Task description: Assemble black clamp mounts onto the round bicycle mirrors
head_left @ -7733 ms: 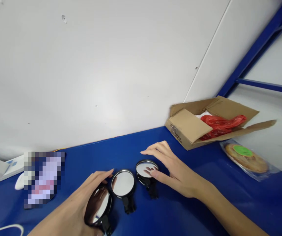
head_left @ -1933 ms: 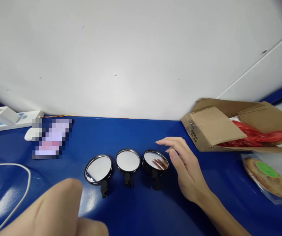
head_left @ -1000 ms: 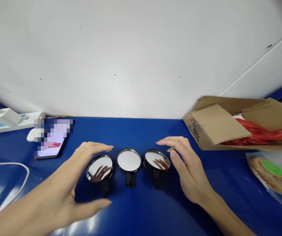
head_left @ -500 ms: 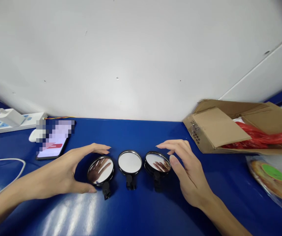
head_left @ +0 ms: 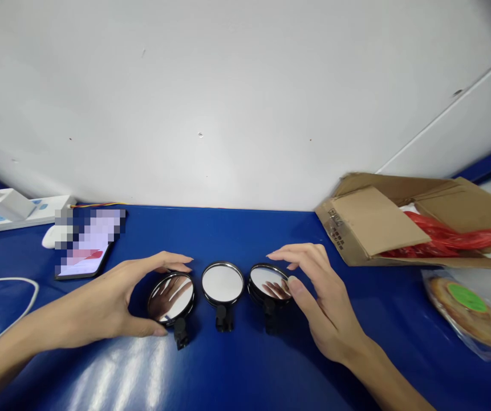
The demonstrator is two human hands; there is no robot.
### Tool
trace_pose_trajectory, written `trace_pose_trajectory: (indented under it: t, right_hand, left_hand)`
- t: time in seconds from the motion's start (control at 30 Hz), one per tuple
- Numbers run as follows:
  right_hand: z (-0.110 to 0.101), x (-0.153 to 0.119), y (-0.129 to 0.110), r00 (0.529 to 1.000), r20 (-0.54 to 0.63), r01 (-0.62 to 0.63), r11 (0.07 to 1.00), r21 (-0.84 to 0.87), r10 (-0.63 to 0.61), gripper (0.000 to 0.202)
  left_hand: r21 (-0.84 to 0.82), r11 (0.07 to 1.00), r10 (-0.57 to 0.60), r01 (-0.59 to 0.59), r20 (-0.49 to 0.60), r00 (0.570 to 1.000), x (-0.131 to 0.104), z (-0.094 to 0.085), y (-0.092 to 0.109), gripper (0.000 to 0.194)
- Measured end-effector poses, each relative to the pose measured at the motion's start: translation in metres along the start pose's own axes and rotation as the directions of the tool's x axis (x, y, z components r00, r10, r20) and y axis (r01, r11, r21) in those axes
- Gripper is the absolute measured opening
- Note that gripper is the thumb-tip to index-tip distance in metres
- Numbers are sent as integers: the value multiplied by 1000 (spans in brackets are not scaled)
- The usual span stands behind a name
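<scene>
Three small round mirrors with black rims and black clip mounts lie in a row on the blue tabletop. My left hand point(head_left: 119, 302) curves around the left mirror point(head_left: 171, 298), thumb in front and fingers behind, wide apart. The middle mirror point(head_left: 223, 282) stands between my hands, untouched. At the right mirror point(head_left: 271, 283), my right hand point(head_left: 320, 302) is half curled, its thumb tip by the rim and its fingertips just behind. Whether either hand touches a rim I cannot tell. Both outer mirrors reflect a hand.
A phone point(head_left: 93, 242) and a white power strip point(head_left: 52, 210) with a plugged-in charger lie at the left, near a white cable point(head_left: 27, 282). On the right are an open cardboard box point(head_left: 377, 222) holding red plastic and a wrapped round pastry point(head_left: 470, 311). A white wall rises behind.
The view has shifted slightly, so the scene sits a little further left. Both hands are marginally closer in around the outer mirrors, which keep their places in the row.
</scene>
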State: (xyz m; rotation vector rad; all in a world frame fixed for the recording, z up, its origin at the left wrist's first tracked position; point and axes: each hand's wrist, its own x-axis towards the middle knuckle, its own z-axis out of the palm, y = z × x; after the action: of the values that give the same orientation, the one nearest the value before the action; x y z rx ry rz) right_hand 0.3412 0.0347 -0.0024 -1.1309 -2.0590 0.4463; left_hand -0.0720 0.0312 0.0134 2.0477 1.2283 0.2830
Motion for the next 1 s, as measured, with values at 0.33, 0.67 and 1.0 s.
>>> trace_pose_trajectory:
  t: [0.33, 0.67, 1.0]
  right_hand:
    - [0, 0, -2, 1000, 5, 6, 1000, -17, -6, 31]
    - [0, 0, 0, 1000, 15, 17, 1000, -15, -17, 30]
    - [2, 1, 1, 999, -29, 40, 998, -44, -41, 27]
  left_hand:
    - [52, 998, 48, -41, -137, 989, -5, -3, 8, 93]
    - [-375, 920, -164, -111, -628, 761, 8, 13, 42, 52]
    - [-205, 962, 12, -182, -631, 776, 29, 42, 84, 71]
